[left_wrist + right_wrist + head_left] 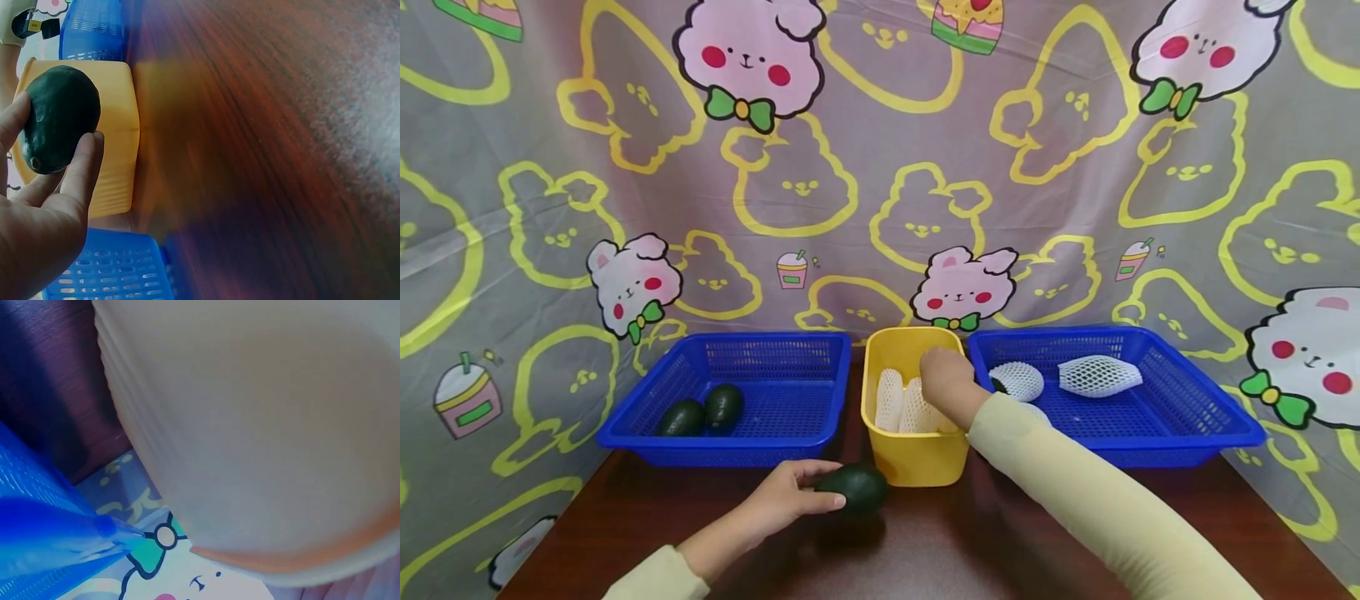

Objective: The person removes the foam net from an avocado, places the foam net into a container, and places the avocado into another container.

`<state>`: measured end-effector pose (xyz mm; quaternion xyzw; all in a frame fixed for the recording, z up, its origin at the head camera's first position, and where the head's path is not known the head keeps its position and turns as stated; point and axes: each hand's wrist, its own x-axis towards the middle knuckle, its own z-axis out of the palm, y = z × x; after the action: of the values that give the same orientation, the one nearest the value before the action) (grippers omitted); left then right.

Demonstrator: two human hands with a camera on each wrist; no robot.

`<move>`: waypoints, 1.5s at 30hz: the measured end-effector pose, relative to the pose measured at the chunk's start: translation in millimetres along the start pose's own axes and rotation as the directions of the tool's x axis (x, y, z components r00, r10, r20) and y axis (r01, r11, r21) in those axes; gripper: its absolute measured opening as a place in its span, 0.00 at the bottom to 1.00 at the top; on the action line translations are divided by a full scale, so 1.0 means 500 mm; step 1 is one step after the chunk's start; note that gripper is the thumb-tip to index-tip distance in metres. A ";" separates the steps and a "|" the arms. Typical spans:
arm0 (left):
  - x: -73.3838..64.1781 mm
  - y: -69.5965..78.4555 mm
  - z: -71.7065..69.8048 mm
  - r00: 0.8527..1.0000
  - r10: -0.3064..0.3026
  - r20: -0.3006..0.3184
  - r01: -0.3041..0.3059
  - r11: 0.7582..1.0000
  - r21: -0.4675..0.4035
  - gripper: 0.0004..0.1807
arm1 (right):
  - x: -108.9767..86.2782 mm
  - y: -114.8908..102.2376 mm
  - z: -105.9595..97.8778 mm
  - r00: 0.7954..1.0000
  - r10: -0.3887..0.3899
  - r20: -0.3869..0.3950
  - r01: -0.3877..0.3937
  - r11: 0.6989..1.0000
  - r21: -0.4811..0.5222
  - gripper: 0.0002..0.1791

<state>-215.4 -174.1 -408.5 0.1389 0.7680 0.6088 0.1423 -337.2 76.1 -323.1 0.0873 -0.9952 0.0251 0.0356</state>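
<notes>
In the head view my left hand (pixel 797 490) holds a dark green avocado (pixel 856 489) over the table, just in front of the yellow bin (pixel 917 460). The left wrist view shows thumb and fingers around the avocado (pixel 61 119). My right hand (pixel 951 377) reaches down into the bin with bent fingers, their tips hidden. White foam net sleeves (pixel 891 402) stand in the bin beside it. I cannot tell whether the right hand grips one of these. A pale surface fills most of the right wrist view, where no hand shows.
Left of the bin, a blue basket (pixel 775 457) contains two bare avocados (pixel 725 407). Another blue basket (pixel 1157 457) on the right contains several netted fruits (pixel 1099 377). Both stand close to the bin on a brown wooden table (pixel 917 554). A patterned cloth (pixel 865 200) hangs behind.
</notes>
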 end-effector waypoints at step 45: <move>-0.021 0.099 -0.199 0.932 0.100 -0.349 0.004 0.959 0.285 0.35 | -0.149 -0.157 -0.008 0.963 -0.227 -0.147 0.259 0.618 0.742 0.12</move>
<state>-242.5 -256.5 -338.0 0.0626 0.8559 0.5120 -0.0369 -250.0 12.1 -321.5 0.2273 -0.8720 0.4332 0.0184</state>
